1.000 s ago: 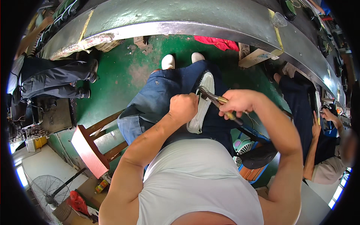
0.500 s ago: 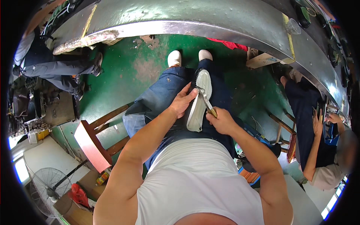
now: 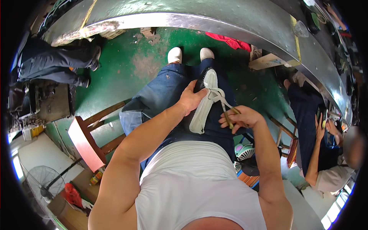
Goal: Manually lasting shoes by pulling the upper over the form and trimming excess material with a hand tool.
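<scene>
While the shoe (image 3: 200, 115) lies lengthwise on the person's lap (image 3: 161, 90), pale underside up and one end pointing away from the body, the pliers (image 3: 221, 93) sit with their head over its right edge, near the middle. Their handles stand spread, so the jaws are probably not clamped; whether they nip anything cannot be told. The left hand (image 3: 190, 97) grips the shoe from the left, its thumb on the underside just beside the pliers. The right hand (image 3: 247, 116) holds the handles loosely, its fingers partly spread around them. For a clean bite, it seems best to seat the tips squarely before closing the fingers, then squeeze evenly and pull smoothly rather than jerk. The left thumb should press firmly yet clear of the jaws, since a slip could pinch it. Thighs kept level should stop the shoe from rolling. Beyond the knees, white footwear (image 3: 174, 55) rests on the green floor (image 3: 117, 76), short of the metal surface (image 3: 168, 21); a red cloth (image 3: 230, 41) lies by its edge, and a co-worker (image 3: 314, 163) is at the right
</scene>
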`<action>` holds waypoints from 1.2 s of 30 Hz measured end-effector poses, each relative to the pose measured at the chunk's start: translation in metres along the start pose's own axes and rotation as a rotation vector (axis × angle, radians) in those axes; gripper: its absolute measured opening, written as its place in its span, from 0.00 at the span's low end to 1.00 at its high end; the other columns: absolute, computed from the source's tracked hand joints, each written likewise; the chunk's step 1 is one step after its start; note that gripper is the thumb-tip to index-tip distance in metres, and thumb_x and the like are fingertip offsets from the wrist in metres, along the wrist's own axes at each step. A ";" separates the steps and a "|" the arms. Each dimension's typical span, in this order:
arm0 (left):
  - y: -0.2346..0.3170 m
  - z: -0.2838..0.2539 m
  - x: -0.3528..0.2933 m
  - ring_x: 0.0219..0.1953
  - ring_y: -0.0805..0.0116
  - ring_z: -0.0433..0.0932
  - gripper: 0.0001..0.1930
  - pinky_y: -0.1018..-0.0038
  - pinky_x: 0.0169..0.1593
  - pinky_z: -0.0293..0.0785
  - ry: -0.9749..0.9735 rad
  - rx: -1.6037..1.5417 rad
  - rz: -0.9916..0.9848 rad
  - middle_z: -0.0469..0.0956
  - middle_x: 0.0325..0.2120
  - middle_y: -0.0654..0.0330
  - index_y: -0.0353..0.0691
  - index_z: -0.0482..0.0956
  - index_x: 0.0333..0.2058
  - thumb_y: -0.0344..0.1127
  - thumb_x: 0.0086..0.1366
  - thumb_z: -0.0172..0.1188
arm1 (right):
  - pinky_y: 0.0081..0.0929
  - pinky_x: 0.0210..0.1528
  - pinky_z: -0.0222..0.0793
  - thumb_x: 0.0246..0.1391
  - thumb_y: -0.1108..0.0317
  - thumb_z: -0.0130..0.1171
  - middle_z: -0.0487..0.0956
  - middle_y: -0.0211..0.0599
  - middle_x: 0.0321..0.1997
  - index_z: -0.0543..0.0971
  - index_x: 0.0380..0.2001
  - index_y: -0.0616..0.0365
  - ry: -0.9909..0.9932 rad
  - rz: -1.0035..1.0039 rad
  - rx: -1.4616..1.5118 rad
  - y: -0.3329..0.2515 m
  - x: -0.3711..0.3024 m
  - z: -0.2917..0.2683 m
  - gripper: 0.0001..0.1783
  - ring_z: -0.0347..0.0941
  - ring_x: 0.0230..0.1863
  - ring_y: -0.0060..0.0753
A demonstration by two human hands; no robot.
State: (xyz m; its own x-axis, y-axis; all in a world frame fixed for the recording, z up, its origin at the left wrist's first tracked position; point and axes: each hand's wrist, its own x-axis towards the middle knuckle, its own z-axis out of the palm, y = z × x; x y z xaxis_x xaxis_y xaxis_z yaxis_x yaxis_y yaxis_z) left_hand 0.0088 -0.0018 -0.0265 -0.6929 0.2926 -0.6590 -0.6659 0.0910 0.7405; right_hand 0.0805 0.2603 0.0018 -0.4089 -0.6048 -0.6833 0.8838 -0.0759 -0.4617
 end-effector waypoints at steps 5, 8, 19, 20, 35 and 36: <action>0.012 0.005 -0.010 0.56 0.57 0.75 0.37 0.68 0.60 0.70 0.044 0.142 -0.041 0.75 0.55 0.46 0.34 0.62 0.65 0.45 0.62 0.63 | 0.29 0.24 0.72 0.69 0.53 0.47 0.80 0.37 0.28 0.76 0.37 0.64 0.435 -0.176 -0.618 -0.043 -0.002 0.043 0.22 0.78 0.27 0.32; 0.022 0.010 -0.014 0.61 0.56 0.72 0.42 0.67 0.63 0.67 0.045 0.303 -0.033 0.71 0.59 0.44 0.33 0.59 0.67 0.47 0.60 0.64 | 0.35 0.29 0.71 0.68 0.52 0.48 0.78 0.41 0.24 0.75 0.31 0.65 0.482 -0.352 -1.124 -0.042 0.028 0.038 0.24 0.76 0.23 0.33; 0.038 -0.016 0.003 0.68 0.51 0.63 0.57 0.59 0.68 0.59 -0.217 0.245 -0.307 0.57 0.68 0.41 0.31 0.40 0.72 0.50 0.56 0.69 | 0.36 0.39 0.77 0.57 0.67 0.59 0.82 0.47 0.39 0.76 0.46 0.68 0.337 -0.530 -1.445 0.008 -0.018 0.052 0.17 0.82 0.37 0.44; 0.036 -0.017 0.003 0.68 0.51 0.63 0.56 0.60 0.68 0.59 -0.197 0.254 -0.301 0.57 0.68 0.41 0.30 0.40 0.71 0.49 0.57 0.69 | 0.41 0.42 0.77 0.58 0.66 0.59 0.81 0.50 0.42 0.73 0.51 0.68 0.381 -0.518 -1.475 0.005 -0.017 0.064 0.21 0.80 0.41 0.52; -0.009 -0.017 -0.025 0.65 0.56 0.64 0.48 0.68 0.67 0.59 -0.231 0.260 0.079 0.64 0.63 0.43 0.37 0.41 0.72 0.40 0.64 0.64 | 0.48 0.42 0.73 0.58 0.65 0.60 0.79 0.48 0.37 0.76 0.45 0.60 0.478 -0.093 -1.152 0.041 -0.016 0.061 0.14 0.77 0.39 0.57; -0.015 -0.021 -0.029 0.66 0.57 0.63 0.49 0.69 0.68 0.58 -0.290 0.192 0.112 0.62 0.64 0.44 0.41 0.36 0.73 0.37 0.65 0.63 | 0.48 0.42 0.73 0.58 0.65 0.60 0.79 0.48 0.37 0.76 0.45 0.60 0.486 -0.087 -1.139 0.042 -0.019 0.066 0.14 0.77 0.39 0.57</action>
State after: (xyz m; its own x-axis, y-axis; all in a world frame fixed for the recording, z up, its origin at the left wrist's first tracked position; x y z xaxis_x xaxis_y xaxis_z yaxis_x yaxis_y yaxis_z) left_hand 0.0332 -0.0313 -0.0216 -0.6329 0.5659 -0.5284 -0.5076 0.2120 0.8351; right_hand 0.1405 0.2161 0.0327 -0.7126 -0.2576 -0.6526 0.2481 0.7775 -0.5778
